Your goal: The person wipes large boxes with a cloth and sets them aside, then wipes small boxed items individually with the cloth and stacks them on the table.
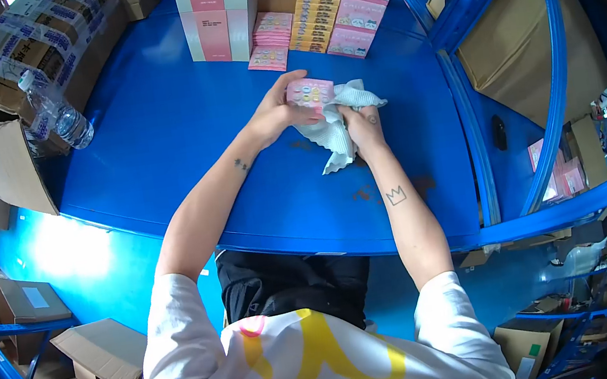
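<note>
Over the blue shelf surface, my left hand (279, 111) grips a small pink packet (311, 94) printed with rows of little round pictures. A white ribbed cloth (335, 135) is bunched in my right hand (362, 125) and lies against the packet's right and lower edge. Part of the cloth hangs down toward the surface. Behind my hands, a stack of similar pink packets (272, 32) stands, with one packet (267, 59) lying lower at its front. The fingers of my right hand are partly hidden by the cloth.
Pink and grey boxes (213, 31) stand at the back, beside a column of yellow boxes (316, 3) and pink cartons (361, 11). A water bottle (58, 111) leans by taped cardboard (39, 44) at left. Blue shelf uprights (462, 128) border the right side.
</note>
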Demonstrator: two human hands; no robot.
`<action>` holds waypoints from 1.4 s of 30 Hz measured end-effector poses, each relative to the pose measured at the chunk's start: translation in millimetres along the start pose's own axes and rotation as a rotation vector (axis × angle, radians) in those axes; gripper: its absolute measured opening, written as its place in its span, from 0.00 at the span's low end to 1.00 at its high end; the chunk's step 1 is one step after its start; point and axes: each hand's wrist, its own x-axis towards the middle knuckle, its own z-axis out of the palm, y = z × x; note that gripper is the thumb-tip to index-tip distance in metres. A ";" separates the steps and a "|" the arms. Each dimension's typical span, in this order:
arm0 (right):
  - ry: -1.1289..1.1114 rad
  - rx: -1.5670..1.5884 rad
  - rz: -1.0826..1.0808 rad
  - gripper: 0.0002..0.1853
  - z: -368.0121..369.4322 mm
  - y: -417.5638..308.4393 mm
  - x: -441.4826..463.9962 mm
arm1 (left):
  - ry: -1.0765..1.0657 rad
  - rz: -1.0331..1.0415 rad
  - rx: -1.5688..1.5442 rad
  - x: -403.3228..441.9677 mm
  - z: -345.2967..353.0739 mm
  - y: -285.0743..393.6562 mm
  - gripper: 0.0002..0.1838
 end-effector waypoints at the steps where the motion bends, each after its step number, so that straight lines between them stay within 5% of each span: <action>1: -0.004 -0.005 -0.007 0.12 -0.8 0.4 0.3 | 0.069 -0.012 -0.002 2.5 -5.9 -0.2 0.39; 8: -0.043 0.052 -0.075 0.13 -4.4 -0.8 0.4 | 0.507 -0.094 0.497 -15.3 -70.2 53.9 0.31; 10: -0.068 0.009 -0.084 0.13 -4.0 -1.2 -0.3 | 0.462 -0.247 1.021 -26.5 -81.1 71.2 0.26; 15: -0.111 0.020 -0.126 0.12 -4.1 1.0 0.1 | 0.672 -0.295 1.520 -32.2 -100.6 58.6 0.23; 20: -0.127 -0.025 -0.143 0.12 -1.9 -2.1 -2.1 | 0.681 -0.116 1.485 -18.9 -135.0 27.7 0.24; 42: -0.160 -0.011 -0.141 0.12 -1.3 5.9 0.0 | 0.552 -0.096 1.447 -7.3 -160.2 43.2 0.30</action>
